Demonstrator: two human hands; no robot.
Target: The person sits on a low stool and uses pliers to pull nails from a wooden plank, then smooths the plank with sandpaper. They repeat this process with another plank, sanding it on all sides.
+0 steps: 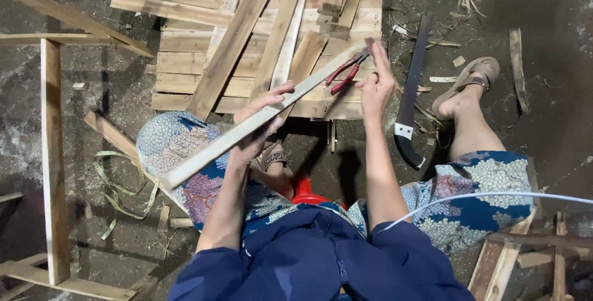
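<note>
Pale wood, planed flat and narrow: the slat (259, 118) is held up over the person's lap, slanting from low at the left up toward the near edge of the pallet (179, 72). Left hand (259, 125) is wrapped around its middle; right hand (375, 81) pinches its upper end, fingers part spread. Red-handled pliers (346, 73) lie untouched on the pallet, a machete (411, 91) on the floor. No nail shows, though the end is blurred.

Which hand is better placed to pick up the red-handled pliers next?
Probably the right hand: it sits at the far end of the wood strip, right beside the pliers on the pallet. The left hand grips the strip's middle, supporting it.
</note>
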